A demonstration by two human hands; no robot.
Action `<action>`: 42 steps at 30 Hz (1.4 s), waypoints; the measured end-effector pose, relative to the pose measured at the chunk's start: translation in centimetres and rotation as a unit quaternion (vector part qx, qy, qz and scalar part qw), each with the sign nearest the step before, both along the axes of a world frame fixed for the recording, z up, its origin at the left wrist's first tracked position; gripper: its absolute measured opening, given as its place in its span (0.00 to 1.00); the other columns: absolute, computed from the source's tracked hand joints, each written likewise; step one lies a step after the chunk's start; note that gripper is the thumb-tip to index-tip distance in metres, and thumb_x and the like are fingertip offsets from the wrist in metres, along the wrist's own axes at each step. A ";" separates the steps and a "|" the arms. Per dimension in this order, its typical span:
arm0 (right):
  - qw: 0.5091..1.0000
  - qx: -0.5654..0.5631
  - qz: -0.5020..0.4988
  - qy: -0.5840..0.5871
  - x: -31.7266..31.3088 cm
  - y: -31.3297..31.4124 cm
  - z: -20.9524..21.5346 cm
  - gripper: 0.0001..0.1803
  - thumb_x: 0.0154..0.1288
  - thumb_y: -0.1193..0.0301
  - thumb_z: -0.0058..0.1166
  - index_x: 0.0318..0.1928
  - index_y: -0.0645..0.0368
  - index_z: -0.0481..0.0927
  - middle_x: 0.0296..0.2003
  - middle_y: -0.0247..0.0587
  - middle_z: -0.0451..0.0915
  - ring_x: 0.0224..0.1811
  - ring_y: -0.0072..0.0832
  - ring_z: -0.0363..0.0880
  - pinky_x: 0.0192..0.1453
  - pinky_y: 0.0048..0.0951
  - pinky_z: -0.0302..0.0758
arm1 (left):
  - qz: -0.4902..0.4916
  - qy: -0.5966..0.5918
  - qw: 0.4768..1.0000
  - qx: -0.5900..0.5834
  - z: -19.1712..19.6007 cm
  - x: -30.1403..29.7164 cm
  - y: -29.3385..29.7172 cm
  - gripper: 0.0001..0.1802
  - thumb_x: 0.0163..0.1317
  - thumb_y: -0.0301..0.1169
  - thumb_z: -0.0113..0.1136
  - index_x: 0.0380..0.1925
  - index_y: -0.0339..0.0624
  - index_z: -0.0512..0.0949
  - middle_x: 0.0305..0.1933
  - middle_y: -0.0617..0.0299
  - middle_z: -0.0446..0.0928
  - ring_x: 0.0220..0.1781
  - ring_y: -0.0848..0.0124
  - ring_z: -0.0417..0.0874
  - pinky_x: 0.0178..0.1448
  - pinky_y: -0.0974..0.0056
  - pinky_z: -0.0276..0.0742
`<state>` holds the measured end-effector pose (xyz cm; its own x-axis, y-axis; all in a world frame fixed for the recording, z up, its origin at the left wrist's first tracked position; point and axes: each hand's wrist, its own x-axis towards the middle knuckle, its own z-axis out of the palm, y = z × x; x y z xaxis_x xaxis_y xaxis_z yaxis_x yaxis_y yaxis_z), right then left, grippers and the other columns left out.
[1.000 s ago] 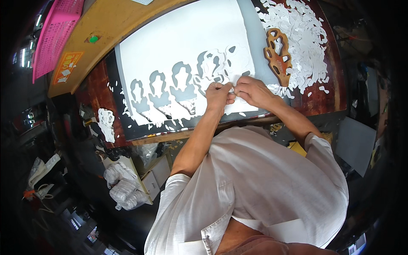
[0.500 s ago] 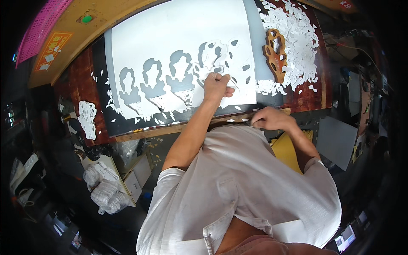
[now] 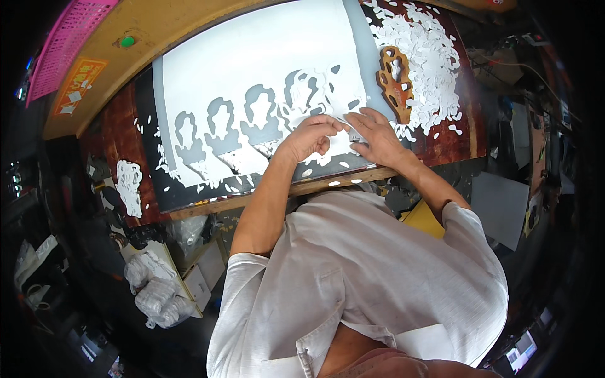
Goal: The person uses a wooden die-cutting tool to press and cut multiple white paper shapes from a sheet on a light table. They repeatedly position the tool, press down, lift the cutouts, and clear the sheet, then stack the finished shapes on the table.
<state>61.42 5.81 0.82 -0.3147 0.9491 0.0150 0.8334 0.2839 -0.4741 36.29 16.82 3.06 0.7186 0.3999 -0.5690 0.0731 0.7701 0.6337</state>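
White paper sheet (image 3: 252, 75) lies on the tabletop (image 3: 454, 135). The right hand (image 3: 377, 135), half a second ago back at the table edge, has returned beside the left hand (image 3: 310, 135); both pinch the sheet's cut edge, so work resumes. Four cut-out silhouettes show, one carved wooden piece (image 3: 395, 82), one scrap pile (image 3: 435, 57).

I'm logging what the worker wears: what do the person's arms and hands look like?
Both forearms are bare. The left hand and right hand wear no gloves, and no rings or watch show. A loose white short-sleeved shirt covers the upper arms, its sleeves ending near the elbows.
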 end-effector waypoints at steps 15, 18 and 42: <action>0.830 0.182 -0.268 0.454 12.4 24.2 19.5 0.04 0.72 0.75 0.62 0.42 0.63 0.87 0.36 0.33 0.86 0.34 0.23 0.83 0.37 0.26 0.80 | 0.046 0.152 0.974 0.161 -1.9 1.1 -4.4 0.11 0.71 0.26 0.58 0.47 0.37 0.86 0.47 0.55 0.88 0.42 0.67 0.94 0.44 0.66 0.87; 0.839 0.262 -0.117 0.463 8.0 23.4 20.0 0.03 0.72 0.77 0.61 0.39 0.64 0.85 0.36 0.34 0.86 0.33 0.23 0.84 0.35 0.26 0.80 | 0.027 0.249 0.894 0.371 -0.4 -0.2 -7.1 0.11 0.71 0.28 0.60 0.47 0.38 0.87 0.48 0.51 0.87 0.44 0.66 0.93 0.46 0.62 0.86; 0.957 -0.048 0.264 0.115 -7.7 7.7 2.2 0.47 0.62 0.60 0.73 0.79 0.59 0.68 0.80 0.46 0.67 0.86 0.49 0.55 0.89 0.53 0.51 | 0.369 0.114 0.920 -0.064 -0.3 -5.6 -6.3 0.12 0.73 0.35 0.66 0.46 0.37 0.82 0.40 0.60 0.83 0.40 0.69 0.86 0.46 0.63 0.87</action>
<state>53.74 13.50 3.07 -0.7490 0.6597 0.0622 0.4570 0.5823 -0.6724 30.69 10.49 2.80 0.1339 0.6496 -0.7484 -0.3801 0.7311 0.5666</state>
